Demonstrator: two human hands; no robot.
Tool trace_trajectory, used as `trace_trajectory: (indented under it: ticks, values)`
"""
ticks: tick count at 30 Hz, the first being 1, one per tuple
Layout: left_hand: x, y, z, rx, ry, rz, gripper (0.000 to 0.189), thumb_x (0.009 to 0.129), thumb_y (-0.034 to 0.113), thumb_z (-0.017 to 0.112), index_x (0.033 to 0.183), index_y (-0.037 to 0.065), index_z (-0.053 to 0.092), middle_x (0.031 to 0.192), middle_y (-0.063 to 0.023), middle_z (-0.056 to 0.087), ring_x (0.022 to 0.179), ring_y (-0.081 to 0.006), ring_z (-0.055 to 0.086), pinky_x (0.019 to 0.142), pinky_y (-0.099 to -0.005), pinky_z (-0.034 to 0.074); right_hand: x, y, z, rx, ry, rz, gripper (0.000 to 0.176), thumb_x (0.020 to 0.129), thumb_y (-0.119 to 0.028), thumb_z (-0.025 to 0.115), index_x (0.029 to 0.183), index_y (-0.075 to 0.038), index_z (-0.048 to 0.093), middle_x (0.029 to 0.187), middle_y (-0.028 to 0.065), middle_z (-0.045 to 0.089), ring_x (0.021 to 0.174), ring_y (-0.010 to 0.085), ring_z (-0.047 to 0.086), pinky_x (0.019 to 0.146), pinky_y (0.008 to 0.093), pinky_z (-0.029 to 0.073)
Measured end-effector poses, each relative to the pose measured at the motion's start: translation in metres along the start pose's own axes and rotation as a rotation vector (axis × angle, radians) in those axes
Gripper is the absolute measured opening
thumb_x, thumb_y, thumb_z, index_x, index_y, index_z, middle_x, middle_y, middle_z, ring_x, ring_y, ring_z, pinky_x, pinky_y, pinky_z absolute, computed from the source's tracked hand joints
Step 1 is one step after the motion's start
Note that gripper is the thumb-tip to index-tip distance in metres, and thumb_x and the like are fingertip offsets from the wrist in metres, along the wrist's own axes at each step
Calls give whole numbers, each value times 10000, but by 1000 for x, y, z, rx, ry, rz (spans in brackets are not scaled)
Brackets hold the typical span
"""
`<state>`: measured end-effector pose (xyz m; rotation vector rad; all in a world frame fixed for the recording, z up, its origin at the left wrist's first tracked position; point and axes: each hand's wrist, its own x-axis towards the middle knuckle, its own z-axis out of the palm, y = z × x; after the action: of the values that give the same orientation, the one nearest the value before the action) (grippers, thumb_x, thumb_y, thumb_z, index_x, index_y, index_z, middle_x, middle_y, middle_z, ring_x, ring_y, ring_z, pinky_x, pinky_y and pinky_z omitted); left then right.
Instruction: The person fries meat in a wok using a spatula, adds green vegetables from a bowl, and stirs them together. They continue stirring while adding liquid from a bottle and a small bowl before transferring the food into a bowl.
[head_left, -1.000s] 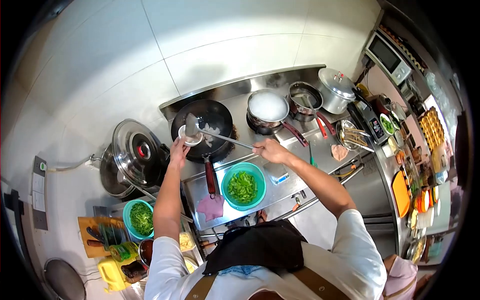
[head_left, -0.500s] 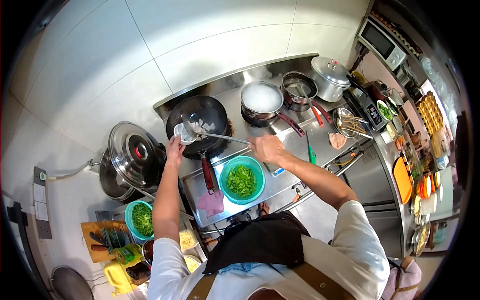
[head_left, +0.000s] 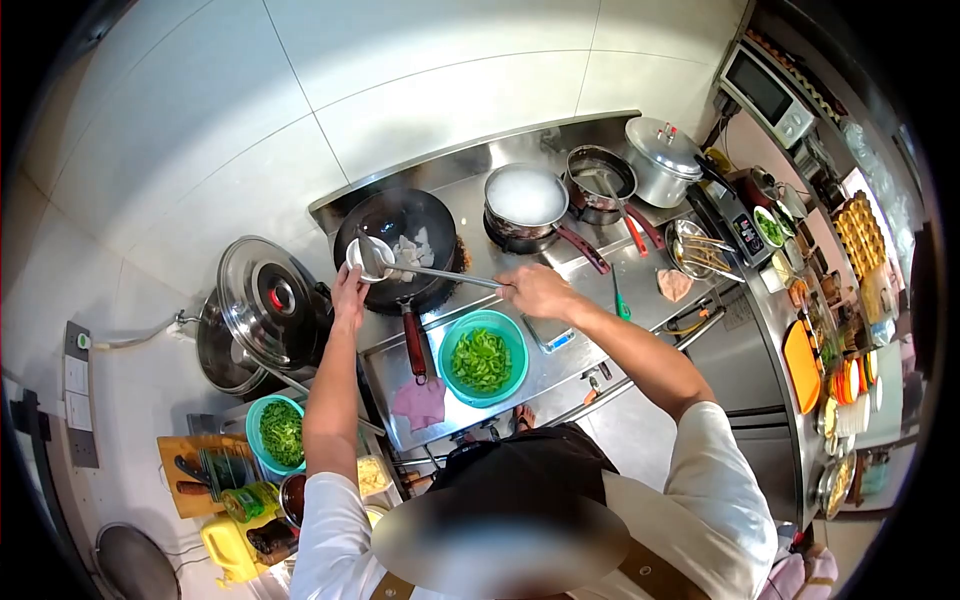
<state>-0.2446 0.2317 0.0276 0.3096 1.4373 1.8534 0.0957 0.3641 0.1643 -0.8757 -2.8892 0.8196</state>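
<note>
My left hand (head_left: pixel 348 297) grips a small white bowl (head_left: pixel 366 262) and tilts it over the near left rim of the black wok (head_left: pixel 432 213). White pieces of food (head_left: pixel 412 250) lie in the wok beside the bowl. The end of a long steel handle is in my right hand (head_left: pixel 535 292), fingers closed round it; this metal spatula (head_left: pixel 440 273) reaches left across the wok, its head overlapping the bowl's mouth. In front of the wok stands a turquoise bowl of chopped green vegetable (head_left: pixel 481 360). The wok's reddish handle (head_left: pixel 413 345) points toward me.
Right of the wok, a pan of white frothy liquid (head_left: pixel 526 195), a second pan (head_left: pixel 600 172) and a pressure cooker (head_left: pixel 664 155) line the stove. A large lidded pot (head_left: pixel 262 310) stands left. A pink cloth (head_left: pixel 420 403) and a green-handled tool (head_left: pixel 621 303) lie on the steel counter.
The spatula's head has moved slightly left and up, further over the white bowl's mouth. White pieces in the wok look more spread out. Both hands stay nearly in place.
</note>
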Motion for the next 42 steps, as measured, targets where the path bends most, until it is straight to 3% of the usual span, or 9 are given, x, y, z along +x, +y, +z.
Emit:
trace_trajectory:
  ticks: [8, 13, 20, 24, 26, 31, 34, 37, 42]
  values:
    - [3, -2, -3, -19, 37, -3, 339, 897, 216, 584, 1207, 94, 521, 897, 23, 586, 815, -83, 550, 837, -275, 442, -10, -12, -7, -169, 106, 45, 259, 883, -266, 484, 987, -91, 645, 792, 211, 640, 789, 399, 614, 706, 495, 468]
    - [6, -5, -9, 10, 68, -43, 334, 893, 240, 589, 1185, 89, 528, 947, -4, 582, 869, -111, 555, 841, -288, 440, -14, -8, -2, -122, 154, 104, 262, 888, -271, 482, 992, -93, 644, 798, 216, 638, 784, 404, 611, 710, 493, 469]
    - [8, -3, -10, 84, 79, -176, 332, 894, 274, 580, 1164, 87, 530, 1012, -36, 567, 946, -161, 541, 877, -332, 427, -13, -7, 10, -12, 63, 38, 277, 881, -263, 495, 1052, -95, 633, 869, 223, 640, 833, 399, 610, 766, 478, 466]
    - [12, -7, -10, 48, 78, -177, 317, 893, 275, 578, 1151, 95, 541, 1010, -39, 565, 947, -160, 535, 879, -333, 425, -18, -10, 5, -104, 59, 70, 300, 875, -251, 499, 1108, -100, 614, 881, 215, 642, 852, 396, 609, 778, 476, 466]
    - [13, -9, -13, 59, 76, -178, 386, 877, 288, 604, 1202, 107, 501, 1032, -18, 570, 908, -130, 553, 803, -284, 453, -19, -1, 11, -114, 84, 103, 309, 875, -251, 499, 1123, -101, 607, 888, 211, 644, 856, 395, 609, 779, 474, 467]
    - [12, -6, -15, 68, 103, -181, 384, 878, 268, 600, 1211, 108, 495, 1038, -20, 567, 933, -131, 556, 828, -283, 453, -21, 9, 7, -46, 172, 150, 318, 875, -260, 497, 1124, -95, 606, 896, 209, 644, 857, 396, 608, 780, 474, 467]
    - [8, -6, -13, 53, 94, -176, 384, 878, 252, 597, 1215, 102, 492, 1042, -25, 566, 945, -133, 557, 838, -282, 454, -20, 5, 7, 29, 99, 65, 325, 876, -264, 495, 1125, -87, 606, 900, 218, 642, 860, 399, 607, 784, 470, 467]
    - [8, -4, -9, 26, 64, -161, 375, 880, 242, 591, 1213, 97, 494, 1045, -31, 564, 951, -136, 559, 845, -287, 457, -18, -9, 5, -48, 68, 38, 300, 875, -261, 495, 1074, -79, 626, 869, 219, 643, 846, 395, 612, 771, 472, 470]
    - [-3, -2, -4, -1, 16, -136, 340, 896, 235, 561, 1199, 94, 501, 1040, -40, 562, 959, -147, 558, 864, -305, 455, -18, -21, 4, -257, 145, 8, 237, 874, -247, 499, 988, -80, 624, 759, 201, 638, 744, 378, 626, 644, 481, 475]
